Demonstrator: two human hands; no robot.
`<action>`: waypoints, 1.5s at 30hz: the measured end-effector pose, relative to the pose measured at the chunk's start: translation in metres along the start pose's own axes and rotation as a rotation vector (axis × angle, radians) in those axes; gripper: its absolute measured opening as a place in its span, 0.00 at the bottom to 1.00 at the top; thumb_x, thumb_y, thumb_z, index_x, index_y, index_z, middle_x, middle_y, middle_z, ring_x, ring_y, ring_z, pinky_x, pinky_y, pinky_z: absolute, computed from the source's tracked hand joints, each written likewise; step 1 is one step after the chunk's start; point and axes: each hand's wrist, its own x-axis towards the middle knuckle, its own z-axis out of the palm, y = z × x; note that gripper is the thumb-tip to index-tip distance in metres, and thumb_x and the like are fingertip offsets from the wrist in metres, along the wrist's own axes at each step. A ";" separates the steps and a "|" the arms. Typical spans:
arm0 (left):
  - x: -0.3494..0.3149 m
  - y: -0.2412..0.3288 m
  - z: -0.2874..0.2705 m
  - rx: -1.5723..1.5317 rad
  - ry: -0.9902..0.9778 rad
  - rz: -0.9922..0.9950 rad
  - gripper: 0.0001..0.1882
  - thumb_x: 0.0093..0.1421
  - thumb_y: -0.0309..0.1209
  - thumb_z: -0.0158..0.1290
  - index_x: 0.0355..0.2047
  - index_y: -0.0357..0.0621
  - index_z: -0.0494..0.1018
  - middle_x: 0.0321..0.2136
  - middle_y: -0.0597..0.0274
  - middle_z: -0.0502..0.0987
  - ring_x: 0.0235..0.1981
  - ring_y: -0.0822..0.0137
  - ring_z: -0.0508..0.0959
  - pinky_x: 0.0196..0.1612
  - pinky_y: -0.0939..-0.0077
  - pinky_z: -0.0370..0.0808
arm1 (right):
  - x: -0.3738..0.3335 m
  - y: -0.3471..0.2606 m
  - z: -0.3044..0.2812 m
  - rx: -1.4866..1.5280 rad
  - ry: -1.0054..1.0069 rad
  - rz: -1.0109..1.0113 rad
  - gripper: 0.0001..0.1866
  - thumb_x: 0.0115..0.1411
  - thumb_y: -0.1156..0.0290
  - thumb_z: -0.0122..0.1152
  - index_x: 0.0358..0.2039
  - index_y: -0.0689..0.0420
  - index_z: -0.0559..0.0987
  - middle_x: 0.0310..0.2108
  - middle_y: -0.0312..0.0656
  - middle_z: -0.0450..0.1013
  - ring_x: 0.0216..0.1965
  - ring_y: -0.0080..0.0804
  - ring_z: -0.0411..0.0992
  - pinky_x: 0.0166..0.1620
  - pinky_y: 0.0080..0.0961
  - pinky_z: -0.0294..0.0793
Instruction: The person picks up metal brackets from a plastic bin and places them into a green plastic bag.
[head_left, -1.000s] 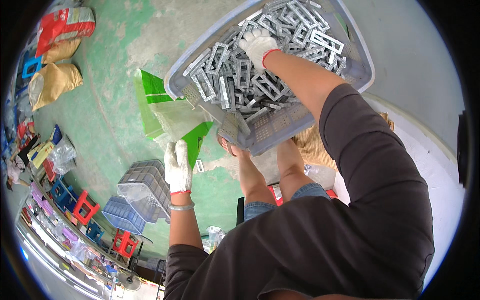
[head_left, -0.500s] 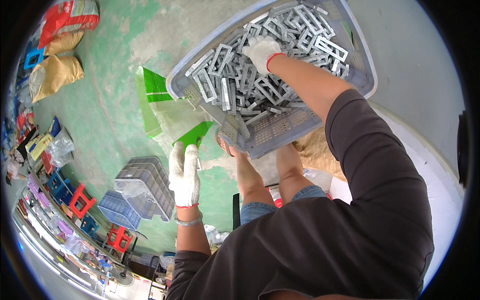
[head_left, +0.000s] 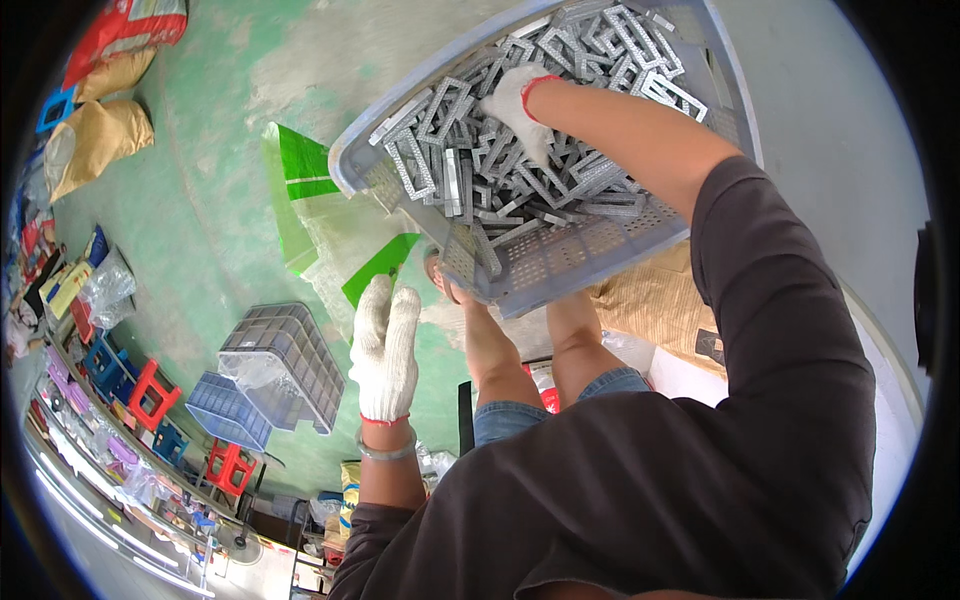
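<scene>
Metal frames [head_left: 520,170] in the basket [head_left: 590,250], plastic bag [head_left: 330,225] to its left, crates [head_left: 270,375] beyond.

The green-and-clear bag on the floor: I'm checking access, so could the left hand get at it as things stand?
Probably yes: the left hand hangs open and empty beside the bag, nothing between them.

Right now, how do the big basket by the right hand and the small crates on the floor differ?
The big basket stands upright and is full of grey metal frames; the small crates lie overturned, no frames visible.
The right hand reaches into the big basket; the small crates lie untouched, nearer the left hand.
Both are grey perforated plastic on the green floor.
</scene>
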 end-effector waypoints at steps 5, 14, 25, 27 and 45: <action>0.004 0.005 0.004 -0.053 -0.029 -0.011 0.30 0.65 0.35 0.58 0.60 0.28 0.65 0.57 0.50 0.72 0.57 0.65 0.71 0.60 0.72 0.66 | 0.053 -0.001 0.030 0.115 0.086 0.059 0.40 0.33 0.53 0.81 0.51 0.49 0.81 0.46 0.38 0.80 0.47 0.38 0.79 0.49 0.35 0.79; -0.014 0.012 0.006 -0.089 -0.012 -0.072 0.31 0.65 0.36 0.57 0.62 0.28 0.64 0.59 0.49 0.71 0.58 0.65 0.71 0.61 0.73 0.65 | 0.041 -0.027 0.042 -0.005 0.237 0.106 0.15 0.40 0.71 0.73 0.33 0.51 0.88 0.37 0.43 0.82 0.41 0.40 0.81 0.42 0.35 0.81; -0.058 -0.010 -0.009 -0.166 0.096 -0.131 0.31 0.65 0.38 0.57 0.61 0.30 0.65 0.58 0.52 0.71 0.58 0.66 0.70 0.61 0.74 0.64 | 0.021 -0.038 0.024 -0.165 -0.019 0.157 0.18 0.42 0.68 0.73 0.37 0.53 0.87 0.37 0.42 0.82 0.43 0.41 0.80 0.43 0.47 0.80; -0.063 -0.012 -0.008 -0.160 0.089 -0.117 0.30 0.65 0.38 0.57 0.61 0.30 0.65 0.58 0.52 0.71 0.58 0.67 0.70 0.61 0.74 0.64 | 0.020 -0.036 0.016 -0.136 -0.168 0.169 0.17 0.43 0.68 0.73 0.37 0.55 0.86 0.37 0.44 0.82 0.43 0.42 0.80 0.44 0.56 0.78; -0.093 -0.014 -0.007 -0.249 -0.081 0.110 0.29 0.64 0.39 0.58 0.60 0.36 0.67 0.56 0.54 0.72 0.54 0.63 0.74 0.56 0.68 0.72 | -0.157 -0.022 0.032 1.687 0.107 -0.337 0.18 0.51 0.71 0.65 0.44 0.57 0.75 0.33 0.37 0.75 0.27 0.27 0.73 0.24 0.27 0.76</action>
